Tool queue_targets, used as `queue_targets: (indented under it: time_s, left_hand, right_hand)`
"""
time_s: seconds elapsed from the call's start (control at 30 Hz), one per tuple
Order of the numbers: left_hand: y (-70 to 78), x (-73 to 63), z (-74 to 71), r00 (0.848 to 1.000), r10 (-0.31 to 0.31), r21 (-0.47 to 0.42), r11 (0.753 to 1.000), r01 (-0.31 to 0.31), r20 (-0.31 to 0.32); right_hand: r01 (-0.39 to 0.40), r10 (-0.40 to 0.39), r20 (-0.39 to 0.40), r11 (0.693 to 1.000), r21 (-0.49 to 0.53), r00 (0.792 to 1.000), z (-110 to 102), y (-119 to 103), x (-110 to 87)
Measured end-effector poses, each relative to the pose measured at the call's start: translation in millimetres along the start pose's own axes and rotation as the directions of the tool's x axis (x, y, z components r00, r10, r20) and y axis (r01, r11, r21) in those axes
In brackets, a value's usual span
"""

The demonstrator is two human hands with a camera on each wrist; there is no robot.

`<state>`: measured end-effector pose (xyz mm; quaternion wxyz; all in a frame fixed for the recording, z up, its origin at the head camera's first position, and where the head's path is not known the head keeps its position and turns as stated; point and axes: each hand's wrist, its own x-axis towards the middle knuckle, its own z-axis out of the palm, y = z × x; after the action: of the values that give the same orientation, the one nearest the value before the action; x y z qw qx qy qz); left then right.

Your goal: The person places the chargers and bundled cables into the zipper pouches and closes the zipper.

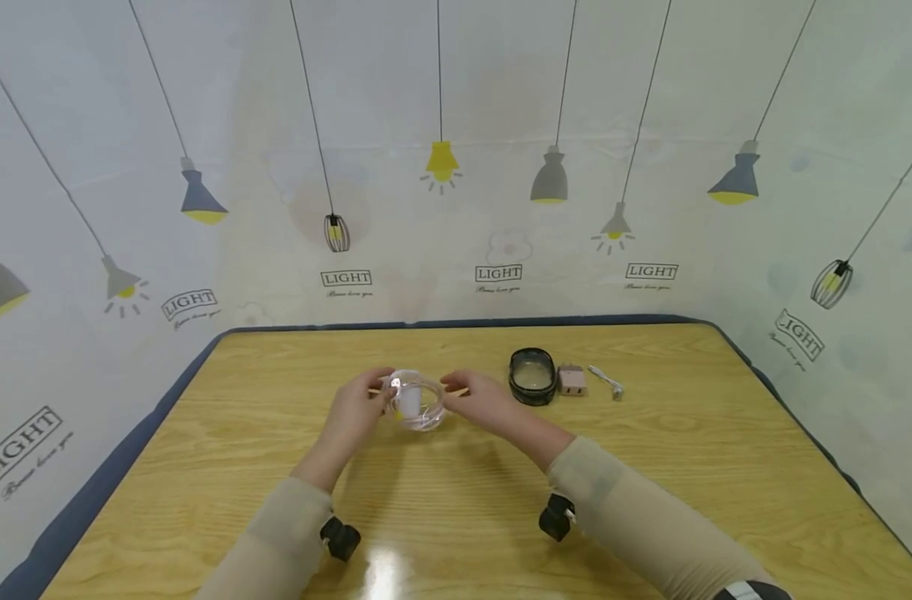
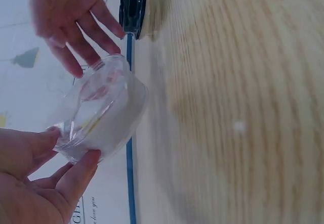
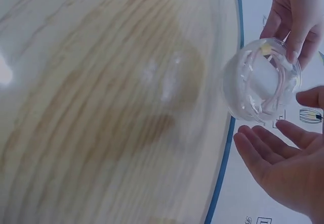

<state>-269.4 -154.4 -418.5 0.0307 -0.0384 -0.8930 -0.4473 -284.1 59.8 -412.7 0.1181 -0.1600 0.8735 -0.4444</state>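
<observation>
1. Here, the left hand [image 1: 354,410] is gripping a clear round container [image 1: 417,401] above the middle of the desk [image 1: 456,517].
2. The right hand [image 1: 480,401] is hovering at its 3 o'clock side, fingers spread, holding nothing.
3. A black lid [image 1: 533,376] and pink charger [image 1: 573,380] are lying further toward 3 o'clock.

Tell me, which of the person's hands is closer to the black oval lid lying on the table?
Right. The right hand is beside the clear round container, just left of the black oval lid in the head view. The left hand grips the container from its far side.
</observation>
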Motion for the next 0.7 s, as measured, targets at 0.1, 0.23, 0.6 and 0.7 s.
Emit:
queue_targets:
  time_s: [0.1, 0.23, 0.6, 0.7]
  left_hand:
    - [-4.1, 4.0, 0.0, 0.999, -0.052, -0.105, 0.993, 0.052, 0.003]
    - [-6.1, 8.7, 2.4, 0.994, -0.109, -0.219, 0.97, 0.107, 0.004]
    - [-10.9, 18.4, 3.9, 0.964, -0.265, -0.432, 0.869, 0.242, 0.006]
    - [-12.8, 21.5, 4.7, 0.951, -0.311, -0.483, 0.832, 0.272, 0.001]
  right_hand:
    - [0.046, -0.045, 0.028, 0.998, -0.049, 0.999, 6, 3, 3.2]
    - [0.103, -0.104, 0.001, 0.985, -0.142, 0.995, 11, 3, 7.3]
    - [0.067, -0.074, -0.111, 0.995, -0.068, 0.991, 16, 8, 25.4]
    - [0.06, -0.066, -0.154, 0.997, -0.038, 0.986, 18, 9, 29.9]
